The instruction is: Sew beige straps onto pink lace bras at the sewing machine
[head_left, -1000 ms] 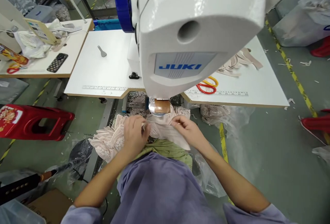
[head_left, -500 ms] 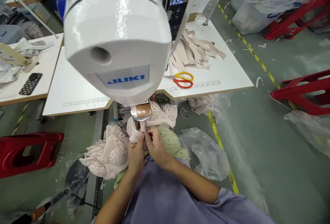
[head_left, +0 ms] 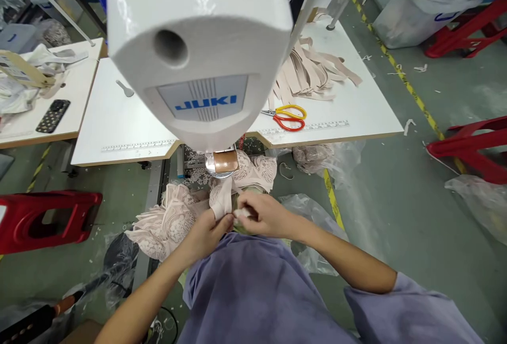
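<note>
A white JUKI sewing machine head (head_left: 200,48) fills the upper middle of the head view. Below its foot hangs pale pink lace fabric (head_left: 170,220), spilling to the left over my lap. My left hand (head_left: 208,233) pinches a folded strip of that lace just under the machine's foot. My right hand (head_left: 263,215) is closed on the same piece from the right, its fingers touching the left hand's. A green cloth (head_left: 253,191) shows partly behind my right hand.
The white table (head_left: 356,112) holds red-and-yellow scissors (head_left: 289,117) and a pile of beige straps (head_left: 312,67). A phone (head_left: 53,115) lies on the left table. Red stools (head_left: 43,220) stand left and right (head_left: 471,146). Plastic bags (head_left: 317,228) lie on the floor.
The view swung left then steadied. My hands came together under the machine foot and dropped slightly lower, both still pinching the lace strip.
</note>
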A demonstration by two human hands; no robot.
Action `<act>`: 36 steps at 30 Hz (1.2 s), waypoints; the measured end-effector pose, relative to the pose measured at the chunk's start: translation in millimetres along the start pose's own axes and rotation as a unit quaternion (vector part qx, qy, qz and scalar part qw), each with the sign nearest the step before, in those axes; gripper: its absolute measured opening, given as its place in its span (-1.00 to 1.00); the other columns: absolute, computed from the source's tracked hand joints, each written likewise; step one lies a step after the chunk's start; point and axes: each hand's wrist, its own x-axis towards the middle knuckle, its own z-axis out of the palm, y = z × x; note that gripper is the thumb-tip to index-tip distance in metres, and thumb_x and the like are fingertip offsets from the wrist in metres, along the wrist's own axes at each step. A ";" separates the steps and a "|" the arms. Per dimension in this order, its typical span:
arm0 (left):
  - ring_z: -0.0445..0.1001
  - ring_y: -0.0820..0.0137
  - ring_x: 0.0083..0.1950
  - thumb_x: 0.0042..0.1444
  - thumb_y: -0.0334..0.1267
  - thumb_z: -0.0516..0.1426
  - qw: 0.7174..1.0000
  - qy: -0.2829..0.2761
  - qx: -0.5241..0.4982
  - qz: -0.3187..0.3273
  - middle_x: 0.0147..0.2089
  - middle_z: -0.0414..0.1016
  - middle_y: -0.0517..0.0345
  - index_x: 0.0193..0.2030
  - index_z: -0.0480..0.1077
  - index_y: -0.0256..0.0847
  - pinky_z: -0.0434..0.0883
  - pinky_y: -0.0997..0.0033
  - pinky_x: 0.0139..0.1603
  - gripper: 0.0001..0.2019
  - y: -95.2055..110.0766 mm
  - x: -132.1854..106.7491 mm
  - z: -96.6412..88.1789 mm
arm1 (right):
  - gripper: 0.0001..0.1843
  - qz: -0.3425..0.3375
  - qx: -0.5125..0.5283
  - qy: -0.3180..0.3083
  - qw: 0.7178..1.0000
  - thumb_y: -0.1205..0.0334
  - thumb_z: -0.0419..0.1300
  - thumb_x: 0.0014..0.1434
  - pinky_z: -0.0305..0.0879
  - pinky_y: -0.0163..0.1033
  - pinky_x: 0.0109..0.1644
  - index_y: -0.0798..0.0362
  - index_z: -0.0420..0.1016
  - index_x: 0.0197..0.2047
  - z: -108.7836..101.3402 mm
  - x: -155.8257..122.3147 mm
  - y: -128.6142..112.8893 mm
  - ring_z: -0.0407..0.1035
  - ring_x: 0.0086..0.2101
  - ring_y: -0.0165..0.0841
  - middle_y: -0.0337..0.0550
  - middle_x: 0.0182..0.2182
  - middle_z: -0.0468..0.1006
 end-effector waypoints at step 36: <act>0.51 0.26 -0.24 0.14 -0.19 0.24 0.972 0.228 -0.002 0.052 -0.33 0.61 0.12 -0.26 0.60 -0.25 0.47 0.33 -0.19 -0.82 15.6 5.8 18.3 | -0.91 -0.001 -0.063 0.157 0.986 0.32 0.20 0.20 0.22 -0.29 -0.32 -0.01 0.48 -0.35 7.3 10.7 -17.5 0.36 -0.44 -0.43 -0.23 -0.37 0.56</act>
